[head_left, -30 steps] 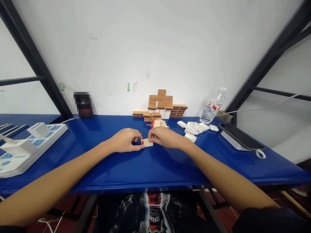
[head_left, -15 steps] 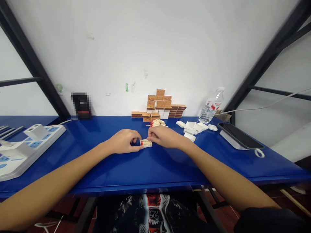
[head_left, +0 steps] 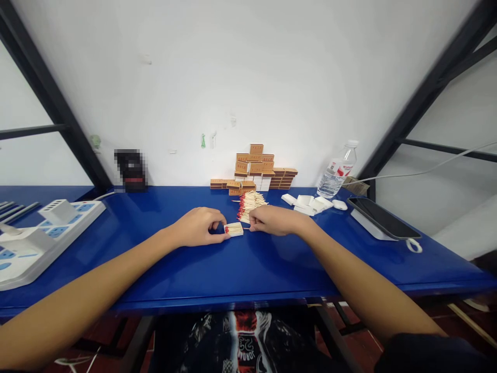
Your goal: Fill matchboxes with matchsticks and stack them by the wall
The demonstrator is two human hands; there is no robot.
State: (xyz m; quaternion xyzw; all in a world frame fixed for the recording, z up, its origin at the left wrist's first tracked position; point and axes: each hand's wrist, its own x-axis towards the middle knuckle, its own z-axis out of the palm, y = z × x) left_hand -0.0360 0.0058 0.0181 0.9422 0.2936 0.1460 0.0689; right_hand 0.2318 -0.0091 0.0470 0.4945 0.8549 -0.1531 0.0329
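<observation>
A small white matchbox tray (head_left: 234,229) filled with red-tipped matches lies on the blue table (head_left: 248,259). My left hand (head_left: 200,226) pinches its left end with thumb and fingers. My right hand (head_left: 274,219) rests just right of the tray, fingers curled and pinched near its right end; a match seems to lie under the fingertips, too small to be sure. A loose heap of red-tipped matches (head_left: 249,202) lies just behind the tray.
Brown matchboxes (head_left: 256,171) are stacked against the wall. White empty trays (head_left: 308,203), a water bottle (head_left: 337,171) and a phone on a stand (head_left: 378,215) sit to the right. A white power strip (head_left: 34,238) lies at the far left.
My right hand has drawn back to the right, off the tray, uncovering the match heap behind it. My left hand and the tray have stayed put.
</observation>
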